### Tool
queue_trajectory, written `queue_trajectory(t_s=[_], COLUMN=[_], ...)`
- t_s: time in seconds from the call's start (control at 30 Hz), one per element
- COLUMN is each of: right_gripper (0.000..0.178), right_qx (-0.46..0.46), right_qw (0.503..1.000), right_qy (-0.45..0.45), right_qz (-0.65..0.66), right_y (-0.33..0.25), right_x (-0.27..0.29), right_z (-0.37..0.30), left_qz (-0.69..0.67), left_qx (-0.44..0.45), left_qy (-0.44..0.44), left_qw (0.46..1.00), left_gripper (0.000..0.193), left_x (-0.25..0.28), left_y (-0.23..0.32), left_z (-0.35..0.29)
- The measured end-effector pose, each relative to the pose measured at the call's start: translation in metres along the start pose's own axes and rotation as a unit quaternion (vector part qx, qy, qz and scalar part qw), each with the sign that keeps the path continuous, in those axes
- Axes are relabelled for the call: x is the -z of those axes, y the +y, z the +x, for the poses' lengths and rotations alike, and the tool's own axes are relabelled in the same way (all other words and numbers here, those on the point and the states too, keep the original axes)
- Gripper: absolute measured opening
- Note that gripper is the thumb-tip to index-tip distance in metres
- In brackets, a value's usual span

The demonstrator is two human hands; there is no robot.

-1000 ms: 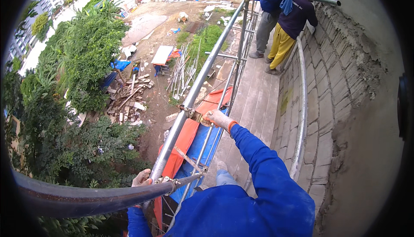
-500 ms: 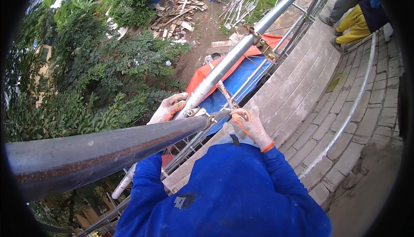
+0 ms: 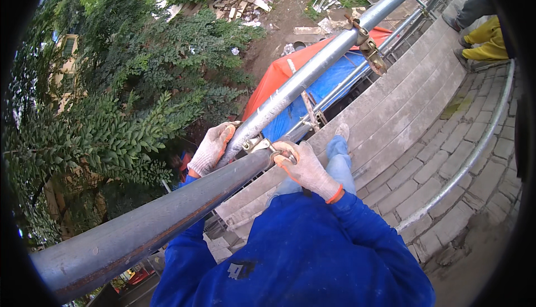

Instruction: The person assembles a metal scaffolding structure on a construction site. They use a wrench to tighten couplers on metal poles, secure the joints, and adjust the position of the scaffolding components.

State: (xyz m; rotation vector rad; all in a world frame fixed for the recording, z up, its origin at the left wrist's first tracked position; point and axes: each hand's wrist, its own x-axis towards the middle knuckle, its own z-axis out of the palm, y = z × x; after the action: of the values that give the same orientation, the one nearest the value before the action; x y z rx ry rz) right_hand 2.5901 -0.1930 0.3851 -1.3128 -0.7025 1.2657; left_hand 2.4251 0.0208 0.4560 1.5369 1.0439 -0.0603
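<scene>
A silvery scaffold pipe (image 3: 318, 61) slants from the upper right down to my left hand. Closer to me, a thick dark pipe (image 3: 167, 206) with a rusty streak crosses it, and a metal scaffold coupler (image 3: 254, 144) sits where the two meet. My left hand (image 3: 211, 148), in a white and orange work glove, is closed against the outer side of the silvery pipe. The gloved right hand (image 3: 308, 168) has its fingers curled on the coupler's bolt side, partly hiding it. A second, rusty coupler (image 3: 368, 47) hangs on the silvery pipe farther up.
Grey planks (image 3: 391, 100) form a walkway under my feet, beside a curved block wall (image 3: 446, 167) with a thin pipe (image 3: 469, 167) along it. Another person's yellow trousers (image 3: 488, 40) show at the upper right. Far below lie orange and blue tarps (image 3: 335, 81), timber and trees.
My right hand has moved left onto the coupler, from just right of it. The whole view has shifted, and one of my feet now shows on the planks.
</scene>
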Motion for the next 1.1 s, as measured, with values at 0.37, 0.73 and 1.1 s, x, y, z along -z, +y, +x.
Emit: queue_trajectory(t_s=[0.37, 0.73, 1.1], right_gripper=[0.037, 0.028, 0.028], right_qx=[-0.05, -0.037, -0.149], right_qw=[0.996, 0.994, 0.963], right_qy=[-0.048, -0.072, 0.071], right_qz=[-0.05, -0.074, 0.212], right_y=[-0.01, -0.016, 0.026], right_x=[0.005, 0.032, 0.04], right_z=[0.013, 0.054, 0.086], left_qz=[0.11, 0.082, 0.035], left_qx=[-0.022, 0.014, 0.042], left_qy=[0.035, 0.014, -0.167], left_qw=[0.993, 0.996, 0.984], left_gripper=[0.034, 0.035, 0.045], left_x=[0.002, 0.024, 0.054], left_y=[0.006, -0.009, -0.083], left_z=[0.006, 0.046, 0.088])
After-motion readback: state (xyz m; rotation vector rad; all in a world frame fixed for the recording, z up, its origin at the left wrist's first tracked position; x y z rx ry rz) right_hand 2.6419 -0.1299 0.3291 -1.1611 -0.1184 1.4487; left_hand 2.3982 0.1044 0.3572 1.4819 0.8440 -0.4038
